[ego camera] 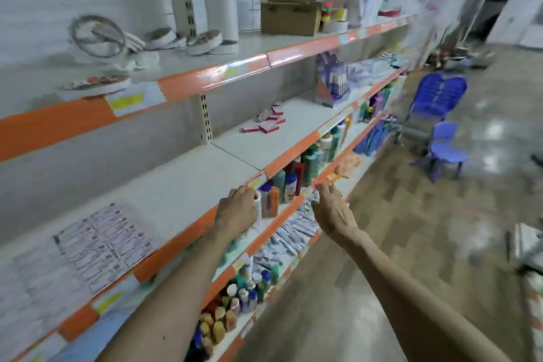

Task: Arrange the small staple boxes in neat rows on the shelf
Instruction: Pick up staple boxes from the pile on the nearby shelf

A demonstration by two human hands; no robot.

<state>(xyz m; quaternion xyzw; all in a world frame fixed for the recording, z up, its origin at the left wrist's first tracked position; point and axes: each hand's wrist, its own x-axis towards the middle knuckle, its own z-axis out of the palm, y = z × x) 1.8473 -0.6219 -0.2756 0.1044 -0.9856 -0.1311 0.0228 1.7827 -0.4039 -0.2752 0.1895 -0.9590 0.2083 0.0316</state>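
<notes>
Presently, middle shelf (182, 185): white board with an orange front strip, running away to the right.
Arranged staple boxes (102, 244): a flat block of small pale boxes in tight rows, at the near left end of the middle shelf, close to its front edge.
Loose boxes (269, 123): small, red and white, in a scattered heap farther along the same shelf, toward the back and well apart from the rows.
Left hand (236, 210): at the shelf's front edge, back up, fingers curled; blur hides whether it holds anything.
Right hand (329, 209): just off the shelf front, near the left hand, fingertips drawn together; cannot tell if they pinch something.
Top shelf: tape rolls (202, 41), cardboard box (289, 13) with flaps open.
Lower shelves: bottles (282, 182) in rows.
Floor: blue chairs (443, 147).
</notes>
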